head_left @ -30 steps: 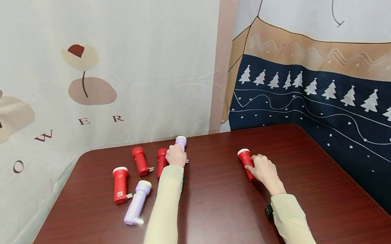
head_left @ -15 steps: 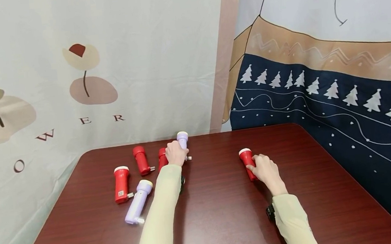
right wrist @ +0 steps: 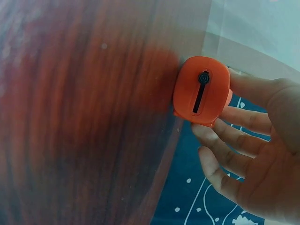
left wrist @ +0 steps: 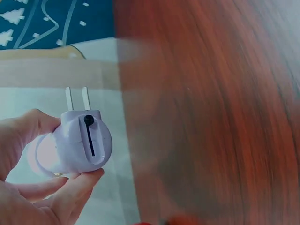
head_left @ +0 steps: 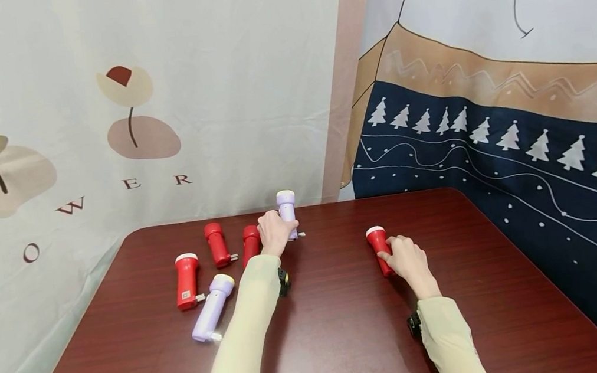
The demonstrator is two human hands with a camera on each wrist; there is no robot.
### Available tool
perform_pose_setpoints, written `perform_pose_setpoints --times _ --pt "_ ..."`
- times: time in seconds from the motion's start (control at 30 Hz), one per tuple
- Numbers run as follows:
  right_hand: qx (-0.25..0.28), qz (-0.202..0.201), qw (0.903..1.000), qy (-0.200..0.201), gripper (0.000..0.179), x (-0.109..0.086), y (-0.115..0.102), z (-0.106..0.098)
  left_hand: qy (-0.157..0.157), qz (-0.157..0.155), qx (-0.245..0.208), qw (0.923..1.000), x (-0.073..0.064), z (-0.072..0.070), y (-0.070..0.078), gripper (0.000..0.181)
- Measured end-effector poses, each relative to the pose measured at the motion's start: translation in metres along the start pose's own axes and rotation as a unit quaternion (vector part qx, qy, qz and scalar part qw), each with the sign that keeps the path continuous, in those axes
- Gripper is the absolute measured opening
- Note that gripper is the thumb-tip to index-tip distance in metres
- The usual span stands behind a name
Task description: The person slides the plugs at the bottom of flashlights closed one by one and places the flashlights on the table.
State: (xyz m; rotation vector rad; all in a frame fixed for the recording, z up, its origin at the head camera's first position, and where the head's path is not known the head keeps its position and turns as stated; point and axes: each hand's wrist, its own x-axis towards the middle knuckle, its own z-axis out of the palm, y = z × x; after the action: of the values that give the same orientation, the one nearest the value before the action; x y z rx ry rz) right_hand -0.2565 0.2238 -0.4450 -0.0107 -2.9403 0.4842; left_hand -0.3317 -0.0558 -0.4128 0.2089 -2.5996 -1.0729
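My left hand [head_left: 274, 232] grips a lilac flashlight [head_left: 287, 209] near the table's far edge, its white-rimmed head pointing away. In the left wrist view, thumb and fingers hold the lilac flashlight [left wrist: 82, 140] from both sides; two metal plug prongs stick out of it, and a black slider sits in a slot on its end. On the right of the table, my right hand [head_left: 408, 260] holds a red flashlight [head_left: 378, 247] with a white rim. The right wrist view shows that red flashlight's slotted end [right wrist: 201, 91] between thumb and fingers.
Left of my left hand, several flashlights lie on the brown table [head_left: 337, 325]: a red one [head_left: 251, 242] close beside it, another red one [head_left: 217, 244], a white-rimmed red one [head_left: 186, 281] and a lilac one [head_left: 213, 308]. Printed curtains [head_left: 237, 97] hang behind the table.
My left hand has drawn the lilac flashlight up and to the right, away from the red one beside it. The right hand and its red flashlight have barely moved.
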Motion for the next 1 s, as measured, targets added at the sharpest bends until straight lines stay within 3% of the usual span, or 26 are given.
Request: perform_pose_setpoints --times 0.27,0.5,0.77,1.0 --pt "0.000 -0.002 1.0000 0.000 0.039 -0.001 0.000 0.000 -0.024 0.007 -0.040 0.9989 -0.019 -0.005 0.009 0.046" --pt "0.003 0.000 1.0000 -0.001 0.040 -0.001 -0.001 0.000 -0.048 -0.004 -0.079 0.9957 -0.039 -0.004 0.010 0.056" --pt "0.006 -0.003 1.0000 -0.001 0.040 -0.001 -0.001 0.000 -0.044 -0.007 -0.124 0.9912 -0.063 -0.007 0.015 0.056" --pt "0.012 -0.005 0.9999 0.000 0.042 -0.004 -0.001 -0.003 -0.050 -0.026 -0.137 0.9890 -0.078 -0.010 0.017 0.054"
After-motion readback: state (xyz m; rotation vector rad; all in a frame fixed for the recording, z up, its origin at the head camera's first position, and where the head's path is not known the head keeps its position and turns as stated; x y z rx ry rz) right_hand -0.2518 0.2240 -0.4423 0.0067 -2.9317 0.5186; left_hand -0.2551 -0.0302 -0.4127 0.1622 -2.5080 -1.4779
